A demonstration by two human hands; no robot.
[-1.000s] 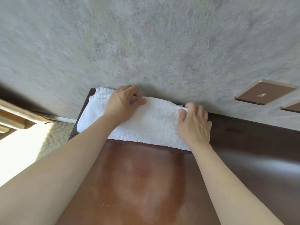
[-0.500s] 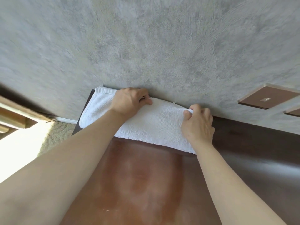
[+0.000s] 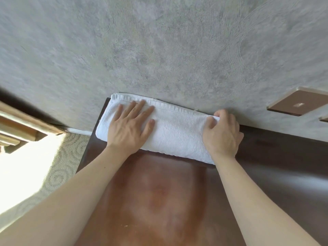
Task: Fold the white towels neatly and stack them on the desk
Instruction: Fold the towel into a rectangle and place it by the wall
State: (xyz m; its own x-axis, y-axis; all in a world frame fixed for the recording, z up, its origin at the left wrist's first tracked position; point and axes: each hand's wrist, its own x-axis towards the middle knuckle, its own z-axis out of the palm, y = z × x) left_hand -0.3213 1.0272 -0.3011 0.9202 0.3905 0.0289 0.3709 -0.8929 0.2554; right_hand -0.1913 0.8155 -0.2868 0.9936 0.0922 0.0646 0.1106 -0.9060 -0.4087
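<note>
1. The white towel (image 3: 177, 132), folded into a long band, lay at the far edge of the desk (image 3: 159, 192), its hemmed long side against the grey wall (image 3: 159, 50) and its left end near the desk's left corner.
2. My left hand (image 3: 129, 128) rested flat on the towel's left half, fingers straight and spread, pressing rather than grasping.
3. My right hand (image 3: 221, 134) sat at the towel's right end, fingers curled over the folded edge and thumb on top, pinching the layers.
4. I judged the towel light, soft and limp: terry pile, not slippery, not fragile, but apt to sag and lose its fold if lifted by one point.
5. I judged the best hold to be at both short ends or under the stacked layers, with a flat palm steadying the middle.
6. Two brown wall plates (image 3: 300, 103) stood to the right; patterned carpet (image 3: 62, 166) showed at left.
</note>
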